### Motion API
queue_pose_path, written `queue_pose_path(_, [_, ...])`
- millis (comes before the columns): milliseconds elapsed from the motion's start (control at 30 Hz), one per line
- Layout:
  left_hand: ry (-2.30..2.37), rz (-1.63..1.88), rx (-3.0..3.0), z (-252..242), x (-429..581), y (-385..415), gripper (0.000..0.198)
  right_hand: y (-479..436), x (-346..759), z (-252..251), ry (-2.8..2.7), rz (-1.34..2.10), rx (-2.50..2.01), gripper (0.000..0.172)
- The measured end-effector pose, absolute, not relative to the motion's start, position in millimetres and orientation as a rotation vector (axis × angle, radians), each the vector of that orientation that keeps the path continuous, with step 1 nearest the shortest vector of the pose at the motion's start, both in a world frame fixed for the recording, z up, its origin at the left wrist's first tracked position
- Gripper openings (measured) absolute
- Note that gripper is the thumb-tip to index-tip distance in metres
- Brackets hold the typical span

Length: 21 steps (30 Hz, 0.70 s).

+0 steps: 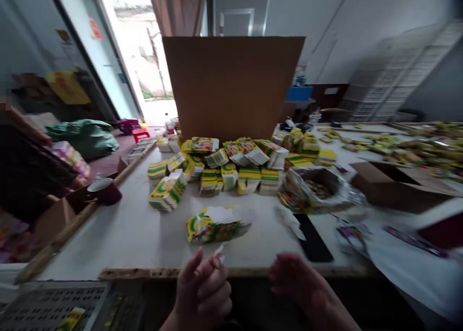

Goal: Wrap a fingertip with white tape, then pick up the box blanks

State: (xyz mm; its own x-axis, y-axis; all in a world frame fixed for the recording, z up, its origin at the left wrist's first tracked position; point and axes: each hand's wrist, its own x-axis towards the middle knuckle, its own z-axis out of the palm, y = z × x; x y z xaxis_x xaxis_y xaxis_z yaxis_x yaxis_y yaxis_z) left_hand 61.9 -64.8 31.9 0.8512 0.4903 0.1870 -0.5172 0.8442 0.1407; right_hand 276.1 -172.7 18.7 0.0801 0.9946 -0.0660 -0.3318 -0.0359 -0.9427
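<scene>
My left hand (206, 290) is at the table's front edge, its fingers curled and the thumb and index finger pinching a small white scrap (219, 254). To its right my right hand (298, 280) is blurred by motion, and whether its fingers hold anything cannot be made out. Just beyond my left hand lies a loose pile of yellow and green printed packets (219, 225). Behind it stand several bundles of yellow, green and white packets (231, 174). A black flat object (313, 239) and a torn white piece (291, 220) lie beyond my right hand.
A plastic-lined box (318, 186) with small brown pieces and an open cardboard box (401, 184) stand at the right. A large cardboard panel (235, 85) rises behind the bundles. At the left are a dark mug (104, 192), a crate (54, 304) and a person (25, 162).
</scene>
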Motion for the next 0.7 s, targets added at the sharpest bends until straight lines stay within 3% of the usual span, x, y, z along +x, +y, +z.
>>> queue_pose_path(67, [-0.128,0.532,0.168,34.6,57.9,-68.0,0.031,-158.3,257.9,25.3,-0.659,1.444,-0.572,0.078])
queue_pose_path(167, [-0.073,0.537,0.128,37.0,53.0,-70.6,0.027,-134.7,228.6,27.3,-0.573,1.598,-0.05,0.069])
queue_pose_path(400, [-0.008,0.476,0.061,40.0,44.5,-69.5,0.021,-103.0,193.1,-4.9,-0.743,1.539,0.788,0.064])
queue_pose_path(700, [-0.083,0.45,0.099,33.1,52.0,-71.5,0.02,-106.2,209.6,-18.2,-0.813,1.588,0.795,0.056])
